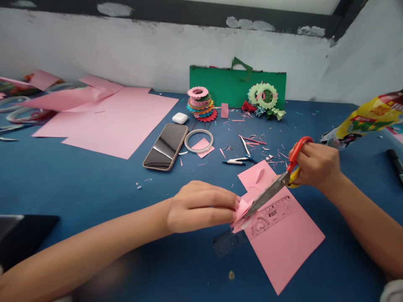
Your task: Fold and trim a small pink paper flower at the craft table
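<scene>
My left hand (198,205) pinches a small folded pink paper piece (241,214) just above the blue table. My right hand (316,163) grips red-and-yellow-handled scissors (277,186), whose blades reach into the folded piece. Under them lies a pink paper sheet (283,247) with a clear plastic ruler (270,216) across it. A compass (242,157) rests on the table behind the sheet.
A phone (166,147), a tape ring (198,140) and white earbuds case (180,118) lie mid-table. Large pink sheets (107,121) cover the left. Stacked paper rosettes (200,105), green card (233,86) and paper wreath (266,96) stand at the back. Colourful pouch (365,119) far right; dark object (22,235) lower left.
</scene>
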### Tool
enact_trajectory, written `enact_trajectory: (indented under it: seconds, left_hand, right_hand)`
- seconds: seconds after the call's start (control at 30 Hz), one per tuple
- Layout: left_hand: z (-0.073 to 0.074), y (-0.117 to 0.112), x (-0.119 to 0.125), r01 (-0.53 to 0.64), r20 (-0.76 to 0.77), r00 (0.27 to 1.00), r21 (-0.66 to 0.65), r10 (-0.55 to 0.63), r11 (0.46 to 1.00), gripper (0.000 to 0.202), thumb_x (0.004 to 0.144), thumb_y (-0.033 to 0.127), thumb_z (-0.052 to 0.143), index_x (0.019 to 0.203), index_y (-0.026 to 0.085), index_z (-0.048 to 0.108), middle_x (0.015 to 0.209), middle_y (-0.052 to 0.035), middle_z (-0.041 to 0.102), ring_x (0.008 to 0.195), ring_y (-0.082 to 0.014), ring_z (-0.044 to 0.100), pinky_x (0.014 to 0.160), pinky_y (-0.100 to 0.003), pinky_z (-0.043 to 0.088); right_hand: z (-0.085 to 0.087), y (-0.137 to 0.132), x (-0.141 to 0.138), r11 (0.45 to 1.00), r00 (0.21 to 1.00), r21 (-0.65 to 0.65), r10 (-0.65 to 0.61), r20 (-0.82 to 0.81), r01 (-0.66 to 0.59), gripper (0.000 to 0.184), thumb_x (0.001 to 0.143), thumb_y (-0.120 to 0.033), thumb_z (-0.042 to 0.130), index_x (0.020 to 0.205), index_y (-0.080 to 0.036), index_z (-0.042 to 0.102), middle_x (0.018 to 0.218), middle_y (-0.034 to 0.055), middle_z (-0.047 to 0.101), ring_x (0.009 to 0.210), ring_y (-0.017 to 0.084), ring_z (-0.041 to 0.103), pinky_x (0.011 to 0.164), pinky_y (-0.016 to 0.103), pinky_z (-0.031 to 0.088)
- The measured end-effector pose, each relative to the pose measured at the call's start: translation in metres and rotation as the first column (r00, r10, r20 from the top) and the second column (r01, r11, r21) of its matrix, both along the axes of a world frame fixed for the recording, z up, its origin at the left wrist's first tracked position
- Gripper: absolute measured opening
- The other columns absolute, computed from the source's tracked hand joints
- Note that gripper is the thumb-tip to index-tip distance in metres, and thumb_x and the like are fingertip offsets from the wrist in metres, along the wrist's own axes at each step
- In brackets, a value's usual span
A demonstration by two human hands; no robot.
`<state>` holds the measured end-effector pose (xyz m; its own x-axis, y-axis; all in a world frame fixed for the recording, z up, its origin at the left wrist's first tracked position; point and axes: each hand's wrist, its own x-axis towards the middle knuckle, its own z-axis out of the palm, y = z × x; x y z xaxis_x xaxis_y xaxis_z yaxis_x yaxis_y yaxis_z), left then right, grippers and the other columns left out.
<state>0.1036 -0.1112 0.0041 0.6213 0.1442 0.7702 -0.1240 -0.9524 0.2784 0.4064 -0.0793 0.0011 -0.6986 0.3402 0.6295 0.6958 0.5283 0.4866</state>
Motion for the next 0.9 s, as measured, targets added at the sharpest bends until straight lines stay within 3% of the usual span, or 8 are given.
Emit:
enact_trajectory:
  seconds: [0.2,0.37,0.9]
  left_hand:
    - [-0.007,-0.002,0.001,0.011,0.055,0.998,-0.034,-0.009,0.999,0.015,0.083,0.004,0.056,0.094,0.011,0.062,0.085,-0.0134,0.072,0.087,-0.0189,0.069,0.077,-0.022,0.058]
    - [-0.009,-0.006,0.004,-0.058,0.101,0.993,-0.076,0.066,0.995,0.012,0.081,0.007,0.060,0.091,0.013,0.064,0.081,-0.0113,0.072,0.081,-0.0179,0.070,0.073,-0.019,0.059]
    - [-0.013,-0.010,0.006,-0.065,0.137,0.987,-0.124,0.082,0.990,0.012,0.083,0.011,0.060,0.094,0.014,0.062,0.085,-0.0092,0.072,0.080,-0.0158,0.070,0.070,-0.019,0.059]
  right_hand:
    - [-0.001,-0.002,-0.002,1.000,1.000,-0.004,0.017,-0.012,-0.017,0.035,0.074,-0.049,0.054,0.057,-0.018,0.053,0.050,0.0016,0.049,0.051,0.014,0.040,0.047,0.026,0.026]
    - [-0.002,-0.003,-0.004,1.000,0.999,0.020,0.020,-0.034,-0.020,0.036,0.078,-0.049,0.051,0.059,-0.018,0.053,0.051,0.0021,0.050,0.051,0.014,0.043,0.047,0.026,0.026]
    - [-0.006,-0.003,-0.005,0.999,0.997,0.016,0.041,-0.058,-0.041,0.039,0.076,-0.053,0.053,0.058,-0.018,0.052,0.051,0.0022,0.052,0.050,0.014,0.045,0.045,0.027,0.026]
